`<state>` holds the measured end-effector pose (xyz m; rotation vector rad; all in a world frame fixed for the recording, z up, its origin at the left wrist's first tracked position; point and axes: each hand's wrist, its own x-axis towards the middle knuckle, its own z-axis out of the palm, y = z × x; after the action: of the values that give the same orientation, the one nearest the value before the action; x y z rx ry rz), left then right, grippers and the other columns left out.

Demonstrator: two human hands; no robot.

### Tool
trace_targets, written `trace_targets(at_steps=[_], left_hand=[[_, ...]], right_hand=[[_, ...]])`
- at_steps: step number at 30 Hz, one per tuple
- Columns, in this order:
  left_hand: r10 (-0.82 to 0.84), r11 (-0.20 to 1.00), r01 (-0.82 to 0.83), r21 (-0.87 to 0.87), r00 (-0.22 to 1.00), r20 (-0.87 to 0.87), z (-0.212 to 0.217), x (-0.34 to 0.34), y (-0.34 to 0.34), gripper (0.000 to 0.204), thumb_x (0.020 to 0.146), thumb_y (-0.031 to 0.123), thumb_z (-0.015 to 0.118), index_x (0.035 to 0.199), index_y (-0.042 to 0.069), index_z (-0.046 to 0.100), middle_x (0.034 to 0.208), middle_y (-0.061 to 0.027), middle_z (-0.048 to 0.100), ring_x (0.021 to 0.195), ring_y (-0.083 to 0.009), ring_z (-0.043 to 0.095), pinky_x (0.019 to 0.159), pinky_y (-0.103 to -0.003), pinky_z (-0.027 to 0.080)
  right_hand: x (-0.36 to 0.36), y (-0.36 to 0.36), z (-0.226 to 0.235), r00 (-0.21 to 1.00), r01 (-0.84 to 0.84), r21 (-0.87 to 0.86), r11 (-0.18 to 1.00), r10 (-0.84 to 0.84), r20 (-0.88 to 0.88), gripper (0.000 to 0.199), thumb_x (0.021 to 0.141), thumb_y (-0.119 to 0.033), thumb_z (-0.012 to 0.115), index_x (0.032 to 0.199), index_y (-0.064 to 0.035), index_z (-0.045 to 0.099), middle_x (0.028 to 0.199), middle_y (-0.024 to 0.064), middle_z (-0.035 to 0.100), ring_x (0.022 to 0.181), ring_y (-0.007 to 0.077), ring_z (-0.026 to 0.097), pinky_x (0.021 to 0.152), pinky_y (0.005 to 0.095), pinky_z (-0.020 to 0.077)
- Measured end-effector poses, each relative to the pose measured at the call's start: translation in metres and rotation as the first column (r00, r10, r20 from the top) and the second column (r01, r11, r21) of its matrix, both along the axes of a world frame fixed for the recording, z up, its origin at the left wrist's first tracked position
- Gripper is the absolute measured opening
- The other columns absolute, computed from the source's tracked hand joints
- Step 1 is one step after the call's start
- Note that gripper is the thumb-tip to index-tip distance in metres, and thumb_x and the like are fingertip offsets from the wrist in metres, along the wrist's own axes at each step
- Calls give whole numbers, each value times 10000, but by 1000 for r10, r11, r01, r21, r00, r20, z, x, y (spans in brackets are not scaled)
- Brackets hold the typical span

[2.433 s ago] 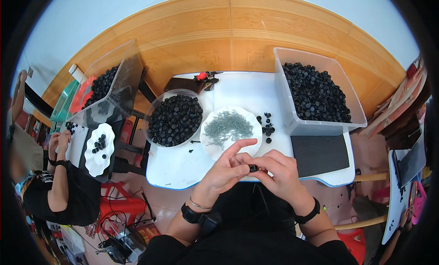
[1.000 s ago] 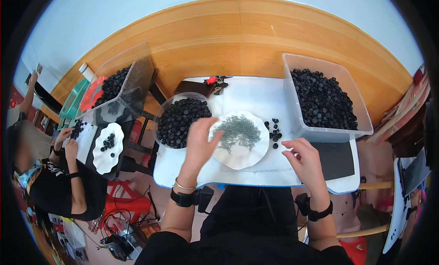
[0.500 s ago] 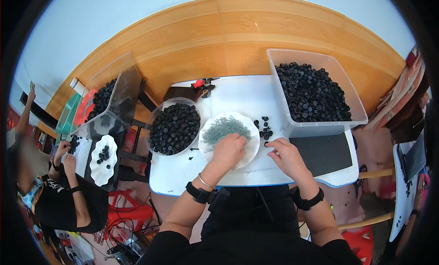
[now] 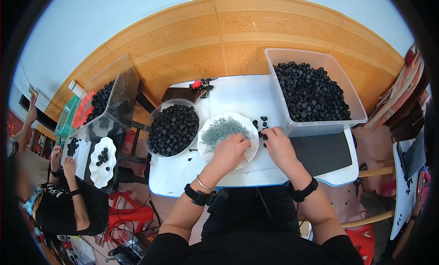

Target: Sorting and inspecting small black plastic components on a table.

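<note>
Loosely heaped slender pieces (image 4: 220, 129), wavy-rimmed plate (image 4: 251, 151)

Thin grey-green pins (image 4: 222, 128) lie heaped on a white plate (image 4: 253, 138), black caps (image 4: 264, 118) beside it.

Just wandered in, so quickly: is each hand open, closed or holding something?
Left hand: bent over thin greyish pieces; grip can't be told.
Right hand: at small black pieces; grip can't be told.

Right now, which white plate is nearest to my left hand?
The round plate with greyish pieces, directly under your left hand; the other plate, bearing black parts, stands farther left.
</note>
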<state>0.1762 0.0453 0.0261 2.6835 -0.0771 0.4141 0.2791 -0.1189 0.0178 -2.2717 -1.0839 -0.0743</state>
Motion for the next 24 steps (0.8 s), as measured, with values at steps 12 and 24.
trace_targets(at_steps=[12, 24], left_hand=[[-59, 994, 56, -96, 998, -21, 14, -28, 10, 212, 721, -22, 558, 908, 42, 634, 880, -108, 588, 865, -294, 571, 766, -384, 476], [124, 990, -125, 70, 992, 28, -12, -32, 25, 159, 695, 9, 615, 843, 62, 640, 829, -78, 575, 831, -269, 577, 708, -367, 488]], right_hand=[[8, 10, -2, 998, 35, -55, 998, -32, 48, 115, 781, -49, 606, 890, -30, 575, 898, 148, 579, 767, 335, 623, 686, 404, 513], [-15, -12, 32, 989, -10, 237, 971, 45, -144, 168, 760, 38, 582, 915, -13, 625, 875, 117, 565, 704, 250, 621, 669, 334, 512]])
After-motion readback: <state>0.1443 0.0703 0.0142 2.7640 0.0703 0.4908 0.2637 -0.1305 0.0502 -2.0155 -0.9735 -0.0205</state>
